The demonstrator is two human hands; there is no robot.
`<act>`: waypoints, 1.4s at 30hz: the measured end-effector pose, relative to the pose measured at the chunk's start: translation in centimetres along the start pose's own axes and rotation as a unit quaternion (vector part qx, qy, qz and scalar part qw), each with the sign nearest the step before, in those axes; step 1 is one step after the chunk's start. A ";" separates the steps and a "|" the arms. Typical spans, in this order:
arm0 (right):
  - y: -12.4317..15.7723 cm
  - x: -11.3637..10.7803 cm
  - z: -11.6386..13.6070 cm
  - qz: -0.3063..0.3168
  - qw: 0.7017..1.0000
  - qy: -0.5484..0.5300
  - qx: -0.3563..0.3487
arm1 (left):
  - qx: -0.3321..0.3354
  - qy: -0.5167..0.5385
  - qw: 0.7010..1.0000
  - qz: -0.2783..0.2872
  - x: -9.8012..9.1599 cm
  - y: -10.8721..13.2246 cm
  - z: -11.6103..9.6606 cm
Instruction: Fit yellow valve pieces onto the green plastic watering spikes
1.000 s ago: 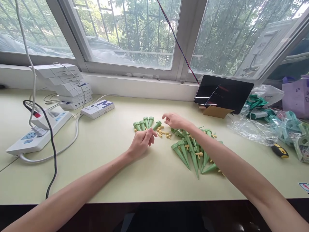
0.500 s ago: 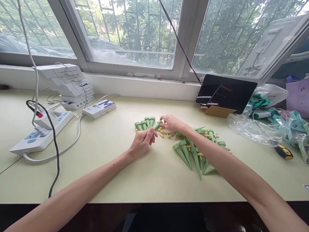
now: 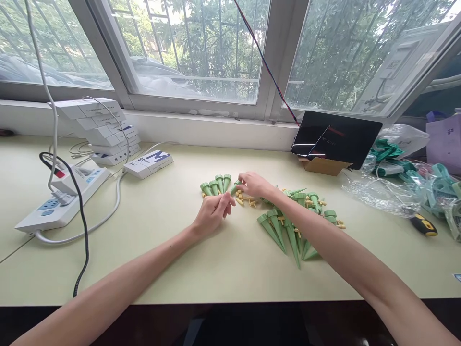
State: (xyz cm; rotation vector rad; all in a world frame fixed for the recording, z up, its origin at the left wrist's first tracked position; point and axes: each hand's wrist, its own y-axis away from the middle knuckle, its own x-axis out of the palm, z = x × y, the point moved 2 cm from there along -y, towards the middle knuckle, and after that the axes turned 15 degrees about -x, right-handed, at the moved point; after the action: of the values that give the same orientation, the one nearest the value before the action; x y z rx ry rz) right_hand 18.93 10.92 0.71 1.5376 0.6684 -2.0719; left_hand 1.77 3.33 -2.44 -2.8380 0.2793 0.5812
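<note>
A green plant-watering spike (image 3: 234, 188) is held by its narrow end between the thumb and fingers of my left hand (image 3: 212, 211). My right hand (image 3: 254, 184) has its fingertips closed around the capped top of that same spike, partly hiding the cap. Just behind my left hand, several green spikes (image 3: 219, 181) lie in a row with their caps pointing away. Small yellow valve pieces (image 3: 246, 199) are scattered below my right hand. Under and beside my right forearm lies a loose pile of more green spikes (image 3: 276, 225), mixed with yellow pieces.
On the left are a white power strip (image 3: 59, 199) with cables, stacked white boxes (image 3: 104, 127) and a single box (image 3: 149, 164). A tablet (image 3: 336, 137) leans on a cardboard stand at the back. Clear plastic wrap (image 3: 382, 192) and a black-yellow tool handle (image 3: 424, 225) lie right.
The fingers of my right hand have moved slightly in and closed over the spike's cap. My left hand keeps its hold in nearly the same place.
</note>
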 end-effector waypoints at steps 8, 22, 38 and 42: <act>-0.2 0.1 0.3 -0.004 1.000 0.026 -0.014 | 0.006 -0.006 1.000 -0.002 0.0 0.1 -0.2; 1.9 -1.8 1.4 -0.092 0.990 0.091 -0.057 | -0.002 -0.046 0.996 -0.072 -0.4 0.1 -0.9; 5.6 -0.4 5.6 -0.137 0.967 0.142 -0.162 | -0.023 0.001 1.000 -0.006 0.0 0.3 -1.1; 5.8 -0.1 5.3 -0.147 0.969 0.125 -0.156 | -0.036 0.009 0.999 -0.004 -0.1 0.1 -0.8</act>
State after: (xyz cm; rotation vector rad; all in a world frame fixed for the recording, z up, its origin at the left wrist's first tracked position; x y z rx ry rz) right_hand 18.75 3.10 1.51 1.6001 1.3201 -1.8670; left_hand 1.99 3.05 -1.68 -2.9141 0.2540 0.5756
